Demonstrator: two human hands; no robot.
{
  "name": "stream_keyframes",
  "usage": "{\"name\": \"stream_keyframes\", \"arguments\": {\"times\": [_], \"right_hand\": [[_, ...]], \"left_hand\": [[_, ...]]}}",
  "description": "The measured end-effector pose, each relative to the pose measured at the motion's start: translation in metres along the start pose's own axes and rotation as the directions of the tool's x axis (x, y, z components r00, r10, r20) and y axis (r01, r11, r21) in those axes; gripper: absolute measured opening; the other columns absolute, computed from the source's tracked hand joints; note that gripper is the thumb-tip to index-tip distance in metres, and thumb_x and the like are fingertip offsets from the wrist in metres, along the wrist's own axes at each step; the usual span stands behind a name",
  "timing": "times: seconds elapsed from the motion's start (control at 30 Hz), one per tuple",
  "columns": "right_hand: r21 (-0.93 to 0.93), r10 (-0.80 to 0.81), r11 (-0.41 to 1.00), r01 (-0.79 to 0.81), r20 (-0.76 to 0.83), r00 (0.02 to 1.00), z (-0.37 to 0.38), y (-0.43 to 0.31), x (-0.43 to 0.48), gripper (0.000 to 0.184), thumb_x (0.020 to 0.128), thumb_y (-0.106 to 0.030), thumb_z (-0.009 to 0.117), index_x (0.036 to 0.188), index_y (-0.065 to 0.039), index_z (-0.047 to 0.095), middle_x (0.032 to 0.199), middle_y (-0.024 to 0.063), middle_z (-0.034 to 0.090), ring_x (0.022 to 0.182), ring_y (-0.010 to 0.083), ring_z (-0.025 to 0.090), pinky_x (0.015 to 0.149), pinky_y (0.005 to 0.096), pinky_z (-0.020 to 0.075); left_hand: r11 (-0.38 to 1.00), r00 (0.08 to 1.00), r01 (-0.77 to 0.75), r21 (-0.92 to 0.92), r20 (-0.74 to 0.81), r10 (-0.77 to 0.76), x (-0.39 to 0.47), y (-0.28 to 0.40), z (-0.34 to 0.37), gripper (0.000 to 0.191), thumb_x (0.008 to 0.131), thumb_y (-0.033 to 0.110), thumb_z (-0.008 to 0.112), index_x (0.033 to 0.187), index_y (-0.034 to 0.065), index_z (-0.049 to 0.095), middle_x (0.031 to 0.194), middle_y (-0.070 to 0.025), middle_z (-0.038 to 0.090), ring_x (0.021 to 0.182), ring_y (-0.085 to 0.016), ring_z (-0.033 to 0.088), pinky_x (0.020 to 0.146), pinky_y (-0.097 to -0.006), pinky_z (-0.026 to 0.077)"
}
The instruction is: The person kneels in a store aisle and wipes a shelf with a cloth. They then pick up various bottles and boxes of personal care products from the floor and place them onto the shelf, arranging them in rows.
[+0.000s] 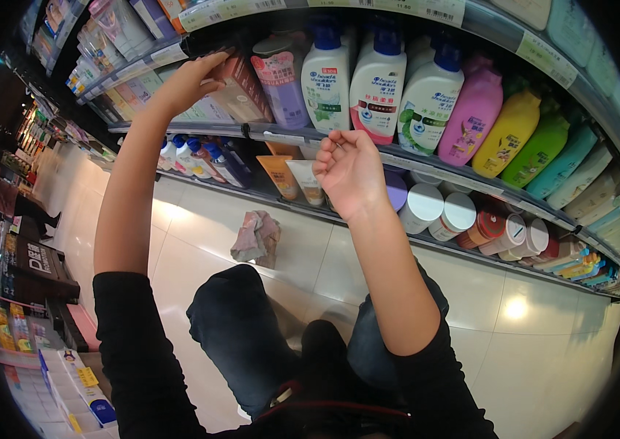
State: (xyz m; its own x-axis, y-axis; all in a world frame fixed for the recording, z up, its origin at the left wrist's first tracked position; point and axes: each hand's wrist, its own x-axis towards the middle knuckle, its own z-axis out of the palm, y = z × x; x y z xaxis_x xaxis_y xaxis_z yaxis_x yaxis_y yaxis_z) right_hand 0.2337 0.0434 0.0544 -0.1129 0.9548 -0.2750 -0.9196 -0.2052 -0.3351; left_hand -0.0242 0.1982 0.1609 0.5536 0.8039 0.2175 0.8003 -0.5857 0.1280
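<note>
On the middle shelf, my left hand (199, 79) reaches to a reddish-brown carton (241, 90), fingers extended along its top and near side; whether it grips the carton is unclear. A purple bottle with a pink label (282, 82) stands just right of that carton. My right hand (349, 167) is raised before the shelf edge, palm up with fingers curled, and nothing shows in it. Behind it stand white Head & Shoulders pump bottles (325, 82) with blue tops. A crumpled pinkish-grey cloth (256, 236) lies on something boxy on the floor, between and beyond my knees.
Pink (470, 118), yellow (506, 134) and green bottles (536, 147) line the middle shelf at right. The lower shelf holds orange and white tubes (280, 175) and lidded jars (422, 206). The shelf edge (430, 169) runs across the view. Another person (30, 211) is far left.
</note>
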Motion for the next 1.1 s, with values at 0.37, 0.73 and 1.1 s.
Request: {"name": "stream_keyframes", "arguments": {"times": [0.37,0.73,1.1], "right_hand": [[-0.02,0.009,1.0,-0.009,-0.014,1.0,-0.002,0.006,0.002,0.015,0.087,-0.018,0.051,0.091,-0.003,0.048,0.082,0.0068,0.049,0.069,0.0161,0.044,0.064,0.0281,0.0394],[-0.03,0.013,0.999,-0.013,-0.011,1.0,0.0,0.008,-0.002,0.015,0.087,-0.018,0.05,0.09,-0.003,0.047,0.081,0.0064,0.047,0.069,0.0162,0.044,0.064,0.0284,0.0397],[-0.045,0.02,0.999,-0.02,0.0,1.0,-0.002,0.008,0.0,0.015,0.088,-0.017,0.05,0.089,-0.003,0.047,0.081,0.0068,0.048,0.069,0.0164,0.044,0.064,0.0284,0.0401]], "left_hand": [[0.942,0.964,-0.098,0.321,-0.206,0.17,0.029,-0.017,0.046,0.097,0.064,0.024,0.085,0.143,0.0045,0.033,0.132,-0.0234,0.051,0.122,-0.04,0.047,0.1,-0.0428,0.041],[0.965,0.955,0.011,0.261,-0.29,0.067,0.06,-0.027,0.066,0.101,0.051,0.015,0.089,0.139,0.0157,0.039,0.123,-0.0174,0.058,0.12,-0.039,0.05,0.102,-0.0439,0.041],[0.974,0.97,0.148,0.172,-0.218,-0.109,0.087,-0.033,0.071,0.095,0.052,0.008,0.087,0.135,0.0213,0.042,0.126,-0.0188,0.056,0.12,-0.04,0.05,0.097,-0.0464,0.044]]}}
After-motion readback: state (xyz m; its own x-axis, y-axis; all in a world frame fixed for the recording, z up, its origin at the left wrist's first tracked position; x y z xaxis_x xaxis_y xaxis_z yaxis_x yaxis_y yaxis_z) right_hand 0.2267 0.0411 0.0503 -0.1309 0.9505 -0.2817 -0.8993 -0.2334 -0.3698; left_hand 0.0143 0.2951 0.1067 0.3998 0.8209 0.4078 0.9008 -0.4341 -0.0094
